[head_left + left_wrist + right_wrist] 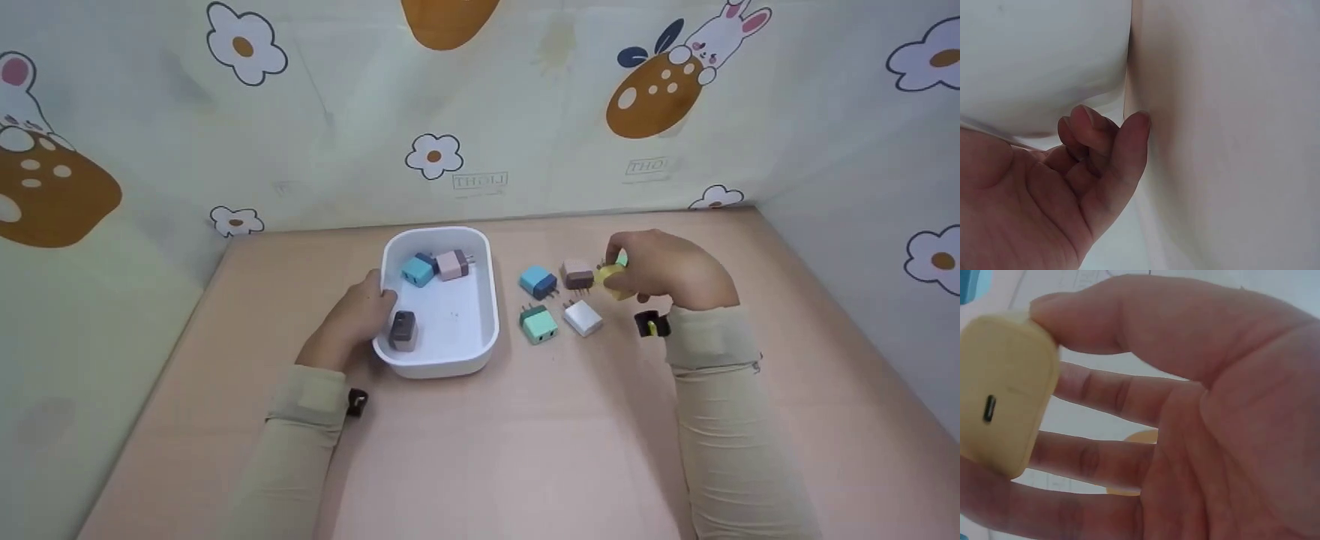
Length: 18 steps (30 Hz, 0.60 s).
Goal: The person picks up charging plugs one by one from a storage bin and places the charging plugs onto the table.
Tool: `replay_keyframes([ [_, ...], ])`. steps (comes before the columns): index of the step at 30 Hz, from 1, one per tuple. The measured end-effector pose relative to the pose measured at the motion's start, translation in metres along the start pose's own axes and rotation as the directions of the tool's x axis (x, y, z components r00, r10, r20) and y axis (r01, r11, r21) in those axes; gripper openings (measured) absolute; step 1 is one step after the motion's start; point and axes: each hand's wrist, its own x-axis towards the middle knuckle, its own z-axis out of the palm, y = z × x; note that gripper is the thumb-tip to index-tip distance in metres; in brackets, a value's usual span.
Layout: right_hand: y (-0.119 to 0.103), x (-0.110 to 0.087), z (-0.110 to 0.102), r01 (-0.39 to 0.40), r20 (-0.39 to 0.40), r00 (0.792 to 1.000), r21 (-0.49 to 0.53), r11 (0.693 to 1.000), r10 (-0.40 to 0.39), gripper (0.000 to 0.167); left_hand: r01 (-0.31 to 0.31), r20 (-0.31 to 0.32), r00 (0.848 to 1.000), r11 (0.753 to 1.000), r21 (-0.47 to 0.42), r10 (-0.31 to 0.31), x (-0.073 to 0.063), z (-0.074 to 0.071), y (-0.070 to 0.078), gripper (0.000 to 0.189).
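My left hand (pixel 360 311) grips the left rim of a white tray (pixel 491 315), its thumb over the edge. The left wrist view shows the fingers curled against the tray's outer wall (pixel 1044 56). Inside the tray lie a blue charger (pixel 418 271), a pink charger (pixel 451 265) and a grey-topped charger (pixel 403 330). To the right of the tray, my right hand (pixel 660 266) pinches a yellow charger (pixel 1008 394) between thumb and fingers; its port faces the right wrist camera. A bit of green (pixel 622 259) shows by the fingers, mostly hidden.
On the table (pixel 465 450), between the tray and my right hand, lie a blue charger (pixel 538 281), a pink-brown charger (pixel 577 274), a green charger (pixel 538 325) and a white charger (pixel 583 318). A patterned cloth wall (pixel 337 112) stands behind.
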Motion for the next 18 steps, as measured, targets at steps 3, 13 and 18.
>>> replay_keyframes([
  [3,0.006,0.003,0.000,-0.016,0.023,1.000,0.023,1.000,0.016,0.036,-0.003,0.004,1.000,1.000,0.004,0.003,0.000,0.000,0.000,0.062],
  [13,0.018,0.012,0.005,-0.055,0.065,0.997,0.055,0.997,0.051,0.035,-0.010,0.002,1.000,1.000,0.008,0.010,-0.001,0.000,0.000,0.062],
  [18,0.027,0.024,0.011,-0.063,0.112,0.992,0.049,0.997,0.057,0.034,-0.022,0.001,1.000,0.998,0.054,0.022,0.001,-0.001,-0.002,0.062],
])
